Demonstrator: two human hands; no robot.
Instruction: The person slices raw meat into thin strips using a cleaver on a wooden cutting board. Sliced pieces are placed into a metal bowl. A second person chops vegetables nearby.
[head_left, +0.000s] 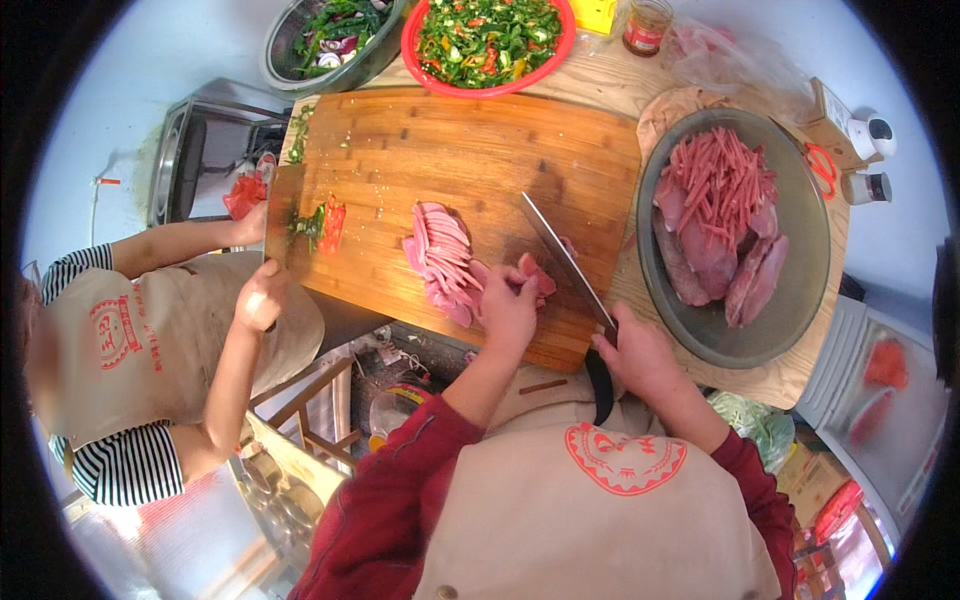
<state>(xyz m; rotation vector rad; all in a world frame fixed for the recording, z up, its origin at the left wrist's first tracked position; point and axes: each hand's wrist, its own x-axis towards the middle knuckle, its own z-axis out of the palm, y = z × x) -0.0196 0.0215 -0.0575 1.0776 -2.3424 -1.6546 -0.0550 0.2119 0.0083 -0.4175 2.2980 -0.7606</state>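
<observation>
My right hand (641, 349) grips the handle of a kitchen knife (564, 259). Its blade slants up and left over the wooden cutting board (472, 150). To the left of the blade, my left hand (511, 309) has its fingertips on a small piece of raw meat (538, 279). The fingers partly hide that piece. Just beyond them lies a fanned row of thin raw meat slices (441, 251) on the board. A small scrap of meat shows behind the blade.
A co-worker's hand (261, 294) holds a cleaver (286, 217) by chopped peppers (330, 225) at the board's left. On the right, a large bowl (806, 300) holds meat strips and whole pieces, with orange-handled scissors (821, 169) beside it. A red basin (571, 30) of chopped vegetables stands behind.
</observation>
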